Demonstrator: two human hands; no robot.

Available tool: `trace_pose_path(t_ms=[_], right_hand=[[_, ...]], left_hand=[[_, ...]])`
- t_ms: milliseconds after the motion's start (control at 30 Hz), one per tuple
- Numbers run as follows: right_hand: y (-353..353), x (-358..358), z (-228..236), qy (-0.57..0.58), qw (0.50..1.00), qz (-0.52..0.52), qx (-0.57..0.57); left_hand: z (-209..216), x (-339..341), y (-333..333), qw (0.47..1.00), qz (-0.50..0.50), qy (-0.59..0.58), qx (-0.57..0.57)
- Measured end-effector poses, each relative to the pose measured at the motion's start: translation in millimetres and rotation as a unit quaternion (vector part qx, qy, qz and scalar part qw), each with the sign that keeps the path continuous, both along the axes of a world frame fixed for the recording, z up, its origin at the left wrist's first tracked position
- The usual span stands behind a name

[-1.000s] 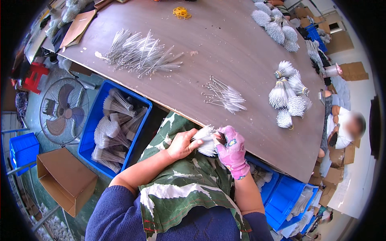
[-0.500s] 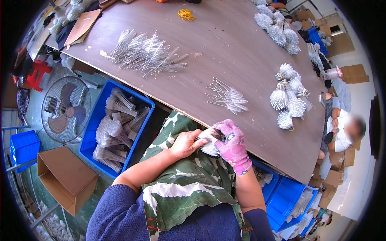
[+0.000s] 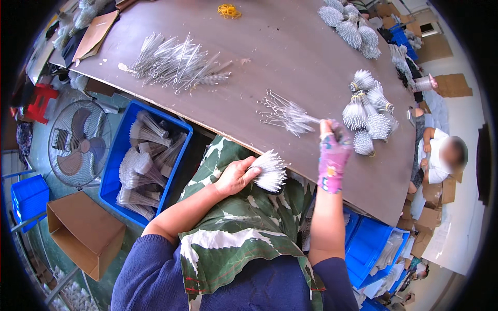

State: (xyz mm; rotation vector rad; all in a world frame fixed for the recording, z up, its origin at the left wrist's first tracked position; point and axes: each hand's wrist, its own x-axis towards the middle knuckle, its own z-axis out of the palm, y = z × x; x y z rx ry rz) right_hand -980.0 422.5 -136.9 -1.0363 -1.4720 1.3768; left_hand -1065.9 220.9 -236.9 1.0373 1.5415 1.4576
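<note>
My bare left hand grips a bundle of thin white brushes over my lap, their white ends fanned out to the right. My right hand, in a pink flowered glove, reaches over the table's front edge. Its thumb and fingertips pinch the bristle end of a wire brush at the right side of a small pile of loose wire brushes. These have twisted wire stems with small loops at their left ends. A camouflage apron covers my lap below the left hand.
A larger heap of loose wire brushes lies left on the table. Tied brush bundles stand right, more farther back. Yellow rubber bands lie at the far edge. A blue bin of bundles and a fan stand left.
My right hand has left the bundle and moved right and away from me to the small pile, where it pinches a brush. The bundle in my left hand is now uncovered.
</note>
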Motion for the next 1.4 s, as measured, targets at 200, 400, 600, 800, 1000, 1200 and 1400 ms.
trace_pose_path(t_ms=[200, 400, 600, 800, 1000, 1200, 1400], right_hand=[[-20.5, -2.0, -7.5, -0.078, 0.991, 0.032, 0.103], [-51.2, -32.6, 17.1, -0.105, 0.907, 0.401, 0.076], [-83.4, -14.4, 9.2, -0.308, 0.787, 0.476, 0.245], [-79.0, -9.2, 24.2, -0.204, 0.861, 0.388, 0.259], [-44.5, 23.8, 37.6, -0.127, 0.944, 0.289, -0.101], [-58.3, 31.3, 17.2, -0.147, 0.921, 0.330, -0.145], [-53.3, 24.9, 7.4, -0.148, 0.913, 0.370, -0.088]], left_hand=[[0.9, -0.1, -2.1, 0.994, -0.029, -0.107, 0.014], [12.5, 14.2, -6.5, 0.959, -0.131, -0.253, 0.009], [27.5, 26.9, -13.3, 0.974, -0.154, -0.162, 0.043], [13.1, 22.9, -8.0, 0.974, -0.161, -0.154, 0.043], [15.5, 18.7, -6.1, 0.972, -0.109, -0.192, 0.077], [9.8, 14.6, -2.6, 0.952, -0.114, -0.277, 0.057], [-7.5, 13.1, -4.4, 0.931, -0.103, -0.350, 0.018]])
